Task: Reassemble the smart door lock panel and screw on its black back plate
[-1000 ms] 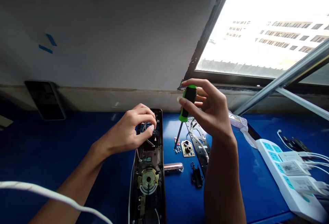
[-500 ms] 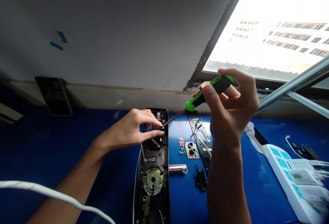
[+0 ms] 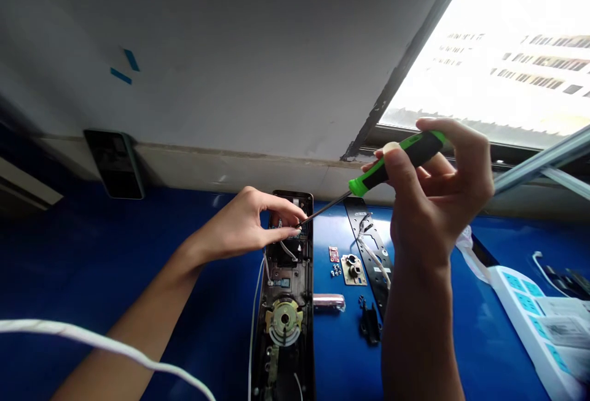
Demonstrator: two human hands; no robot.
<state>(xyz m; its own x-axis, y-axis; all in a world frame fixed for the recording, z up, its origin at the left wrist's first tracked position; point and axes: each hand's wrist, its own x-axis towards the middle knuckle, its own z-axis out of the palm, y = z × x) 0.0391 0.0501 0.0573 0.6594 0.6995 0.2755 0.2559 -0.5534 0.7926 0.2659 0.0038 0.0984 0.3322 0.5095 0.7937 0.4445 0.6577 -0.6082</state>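
My right hand (image 3: 442, 186) is wrapped around the green and black handle of a screwdriver (image 3: 417, 152). Its thin shaft slopes down to the left, and the tip is at the fingertips of my left hand (image 3: 258, 217). The left thumb and fingers are pinched around that tip; whatever small thing is between them is hidden. Both are over the upper part of a long black door-lock housing (image 3: 295, 278), which lies open with its inside up. Part of a circuit board (image 3: 302, 235) shows under my left fingers. Farther down the housing is a round brass-coloured disc (image 3: 284, 322).
Right of the housing lie a red board (image 3: 334, 254), several small screws (image 3: 336, 270), a metal plate (image 3: 354, 270), a black bracket (image 3: 370, 324) and a long black plate (image 3: 357, 210). A power strip (image 3: 516, 303) stands far right. A phone (image 3: 115, 164) leans on the wall. A white cable (image 3: 115, 346) crosses the foreground.
The camera has turned slightly, so the whole scene sits farther right in the picture. Both hands keep their hold, with the screwdriver tip still at my left fingertips.
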